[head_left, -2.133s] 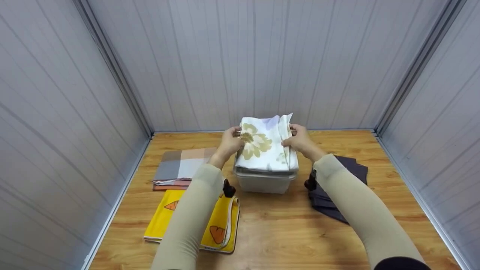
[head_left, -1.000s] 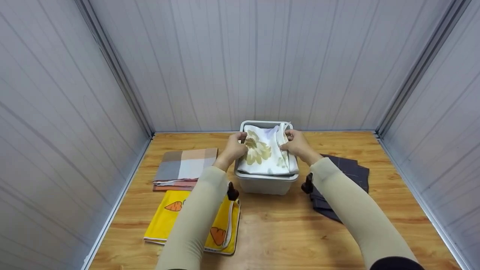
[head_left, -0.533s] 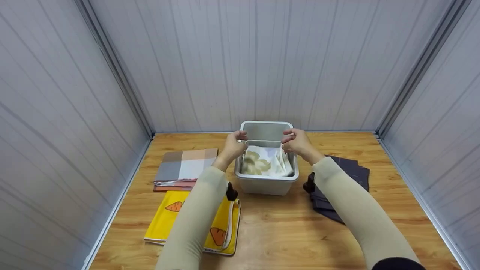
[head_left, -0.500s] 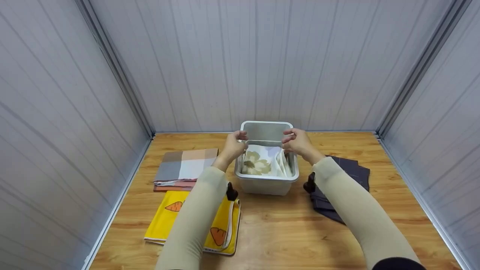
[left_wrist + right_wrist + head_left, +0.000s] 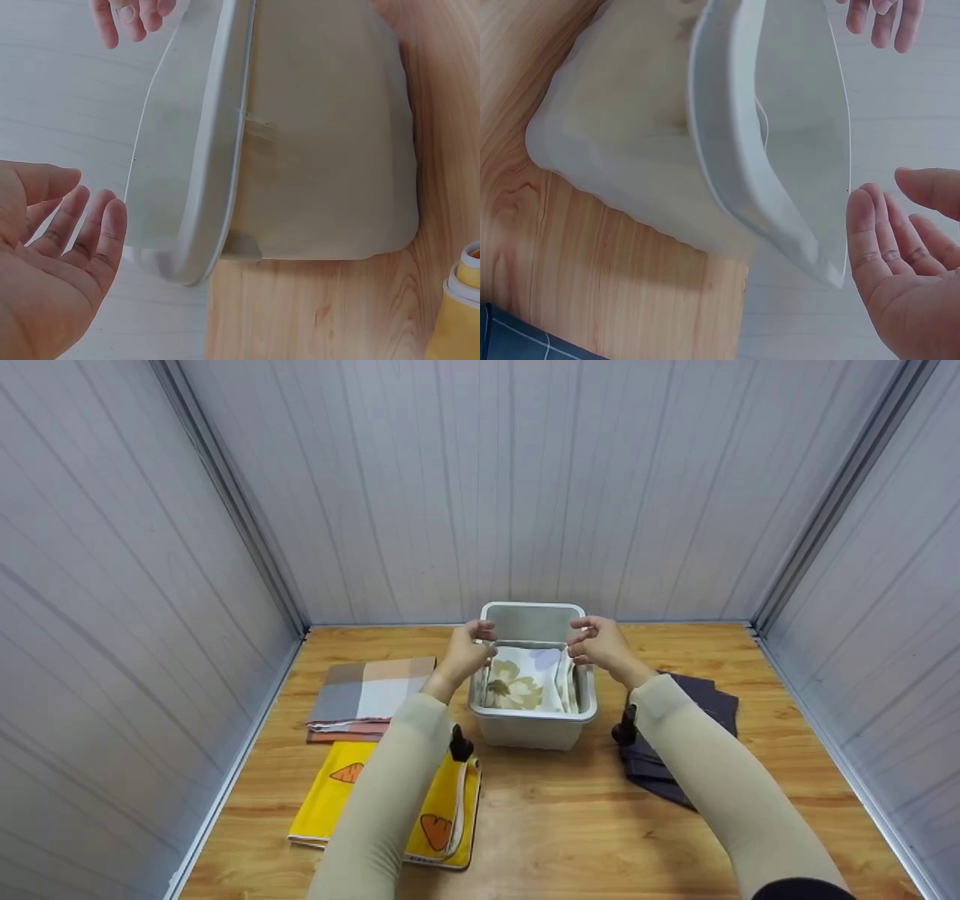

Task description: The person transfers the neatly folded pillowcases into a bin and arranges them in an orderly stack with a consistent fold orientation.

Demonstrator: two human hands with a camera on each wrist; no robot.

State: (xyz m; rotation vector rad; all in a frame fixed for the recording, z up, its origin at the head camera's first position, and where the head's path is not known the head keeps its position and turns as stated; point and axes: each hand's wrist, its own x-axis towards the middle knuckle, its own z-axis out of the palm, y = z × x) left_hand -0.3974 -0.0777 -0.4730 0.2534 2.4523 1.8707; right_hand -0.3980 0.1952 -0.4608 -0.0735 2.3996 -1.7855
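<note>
Both left hand and right hand, empty, fingers loosely parted, flank floral cloth partly hidden by the bin.

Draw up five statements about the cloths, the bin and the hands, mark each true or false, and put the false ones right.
1. The floral cloth lies inside the light grey bin. True.
2. The left hand and the right hand hold nothing. True.
3. The light grey bin lies tipped over on its side. False: it stands upright on the wooden surface.
4. The yellow carrot-print cloth lies nearer the head camera than the checked cloth. True.
5. The checked cloth is draped over the light grey bin. False: it lies folded on the wooden surface, apart from the bin.
</note>
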